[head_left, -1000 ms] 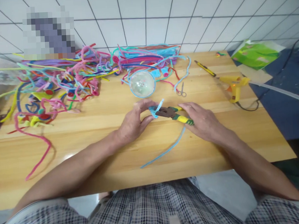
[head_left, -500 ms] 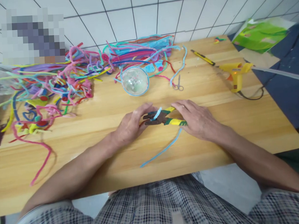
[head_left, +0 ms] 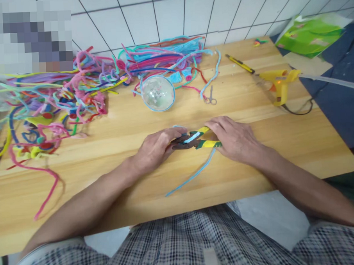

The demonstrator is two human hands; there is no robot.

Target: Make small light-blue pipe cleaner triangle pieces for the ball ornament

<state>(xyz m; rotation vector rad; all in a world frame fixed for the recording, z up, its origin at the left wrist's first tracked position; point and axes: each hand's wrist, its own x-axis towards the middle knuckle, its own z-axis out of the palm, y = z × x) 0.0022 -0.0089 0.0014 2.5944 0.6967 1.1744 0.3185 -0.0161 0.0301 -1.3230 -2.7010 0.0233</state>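
My right hand [head_left: 234, 139] is wrapped round the yellow-and-green handles of a pair of pliers [head_left: 208, 144], which are spread apart. The dark jaws point left towards my left hand [head_left: 154, 149]. A short light blue pipe cleaner [head_left: 192, 137] lies slantwise across the jaws, and the closed fingers of my left hand pinch it there. Those fingertips partly hide the jaw tips, so I cannot tell whether the jaws bite on it. A longer blue pipe cleaner [head_left: 193, 174] runs along the table from below my right hand.
A clear bowl-like dome [head_left: 158, 95] with a blue rim stands beyond my hands. Small scissors [head_left: 211, 97], a yellow utility knife [head_left: 240, 64] and a yellow glue gun [head_left: 279, 85] lie to the right. Tangled pipe cleaners [head_left: 87, 83] cover the back left; a green packet [head_left: 310, 37] is at far right.
The short light blue pipe cleaner has tilted from steep to nearly flat, leaning right over the pliers. My left fingers have moved slightly right and closed in over the jaw tips.
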